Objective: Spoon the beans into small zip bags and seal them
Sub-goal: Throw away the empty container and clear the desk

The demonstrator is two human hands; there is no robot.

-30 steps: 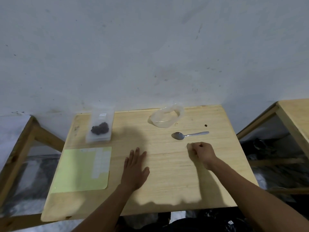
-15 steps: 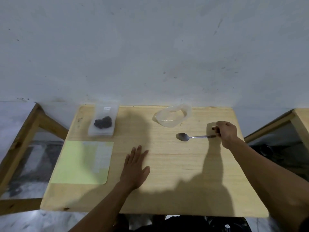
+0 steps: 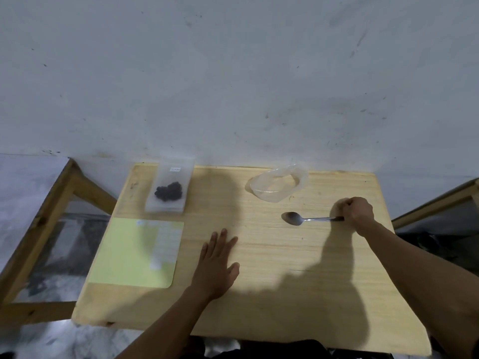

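Note:
A metal spoon (image 3: pixel 298 218) lies on the wooden table (image 3: pixel 272 294), bowl to the left. My right hand (image 3: pixel 356 212) is closed over the end of its handle. A clear plastic box (image 3: pixel 169 189) with a small heap of dark beans (image 3: pixel 168 190) stands at the back left. An open clear plastic bag (image 3: pixel 278 186) sits at the back middle, behind the spoon. My left hand (image 3: pixel 216 263) rests flat on the table, fingers apart, holding nothing. A pale green sheet (image 3: pixel 124 255) with small clear zip bags (image 3: pixel 164 242) on it lies at the left.
A grey wall rises right behind the table. A wooden frame (image 3: pixel 41 224) stands to the left and another wooden table edge (image 3: pixel 438 203) to the right. Dark clutter shows below both.
My right hand moved from the table's middle out to the right and closed on the spoon's handle end. The left hand stayed flat. The camera view shifted slightly.

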